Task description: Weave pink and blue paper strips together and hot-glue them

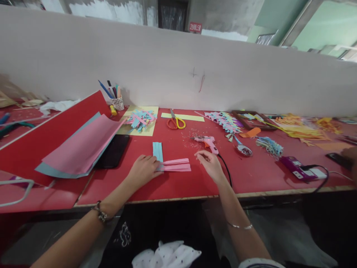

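My left hand [145, 168] rests on the red tabletop, its fingers closed over the left ends of the pink paper strips [177, 165]. These strips point to the right, lying side by side. A light-blue folded paper strip [157, 150] runs away from me and meets the pink ones at my fingertips; how they join is hidden. To the right, my right hand [209, 163] hovers above the table, apart from the strips, with its fingers loosely bent and nothing visible in them. Just beyond it lies a pink hot glue gun [206, 142] with a black cord.
Scissors [175, 121] lie behind, beside a pile of cut paper pieces [141, 120]. Pink sheets [83, 145] and a black tablet-like slab [113, 152] are at left. A fringed paper garland [224, 121], a spoon [244, 149] and a purple power strip [298, 169] lie rightward.
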`<state>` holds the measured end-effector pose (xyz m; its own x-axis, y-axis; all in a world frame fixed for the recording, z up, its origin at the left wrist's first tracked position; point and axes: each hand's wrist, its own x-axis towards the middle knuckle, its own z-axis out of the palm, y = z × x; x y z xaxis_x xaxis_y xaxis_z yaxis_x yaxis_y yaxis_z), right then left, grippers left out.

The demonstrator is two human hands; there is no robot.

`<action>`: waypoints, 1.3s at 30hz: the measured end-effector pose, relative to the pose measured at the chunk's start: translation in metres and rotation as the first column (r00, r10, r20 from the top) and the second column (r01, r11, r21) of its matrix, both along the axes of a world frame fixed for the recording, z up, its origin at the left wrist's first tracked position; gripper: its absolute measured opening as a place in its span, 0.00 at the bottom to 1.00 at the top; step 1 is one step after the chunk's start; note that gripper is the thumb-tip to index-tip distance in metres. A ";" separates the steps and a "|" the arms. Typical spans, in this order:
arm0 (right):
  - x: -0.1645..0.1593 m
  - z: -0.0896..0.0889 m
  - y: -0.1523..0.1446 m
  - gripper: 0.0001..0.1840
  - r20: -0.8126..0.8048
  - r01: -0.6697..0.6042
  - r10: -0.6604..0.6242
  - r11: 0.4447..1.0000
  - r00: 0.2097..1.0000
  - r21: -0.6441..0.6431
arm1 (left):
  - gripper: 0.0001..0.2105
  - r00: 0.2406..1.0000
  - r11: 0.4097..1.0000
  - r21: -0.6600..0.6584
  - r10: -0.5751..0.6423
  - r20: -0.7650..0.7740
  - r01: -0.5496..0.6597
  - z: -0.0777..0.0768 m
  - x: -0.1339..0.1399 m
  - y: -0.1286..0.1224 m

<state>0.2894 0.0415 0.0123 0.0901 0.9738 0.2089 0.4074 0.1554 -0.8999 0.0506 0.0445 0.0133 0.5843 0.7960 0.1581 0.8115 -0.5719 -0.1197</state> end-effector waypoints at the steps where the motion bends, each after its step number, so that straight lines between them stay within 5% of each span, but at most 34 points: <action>1: 0.003 -0.002 -0.002 0.11 0.028 0.016 -0.016 1.000 0.999 0.005 | 0.11 0.999 1.000 -0.022 0.006 0.038 -0.005 -0.002 -0.003 -0.001; 5: 0.004 -0.005 -0.010 0.12 0.224 0.020 -0.041 0.995 0.974 0.096 | 0.18 0.974 0.995 -0.080 0.081 0.210 -0.065 -0.006 -0.012 -0.001; 8: -0.014 -0.005 -0.016 0.15 0.450 -0.157 0.081 0.979 0.889 0.133 | 0.15 0.965 0.988 -0.153 0.061 0.254 -0.022 -0.012 -0.014 0.001; 13: -0.052 -0.004 -0.016 0.24 0.709 -0.346 0.302 0.934 0.638 -0.086 | 0.13 0.963 0.981 -0.194 0.035 0.266 0.017 -0.019 -0.011 0.003; 17: -0.065 -0.003 -0.010 0.25 0.747 -0.370 0.366 0.913 0.555 -0.172 | 0.15 0.952 0.980 -0.194 0.027 0.305 0.035 -0.020 -0.012 0.002; 39: -0.066 -0.011 -0.011 0.20 0.709 -0.387 0.394 0.904 0.584 -0.184 | 0.09 0.867 0.978 -0.187 0.015 0.498 0.090 -0.034 -0.019 0.002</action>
<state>0.2230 0.0304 0.0014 -0.4733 0.8805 0.0273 0.8198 0.4516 -0.3523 0.0311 0.0464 -0.0205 0.5010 0.8203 0.2759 0.7104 -0.5718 0.4103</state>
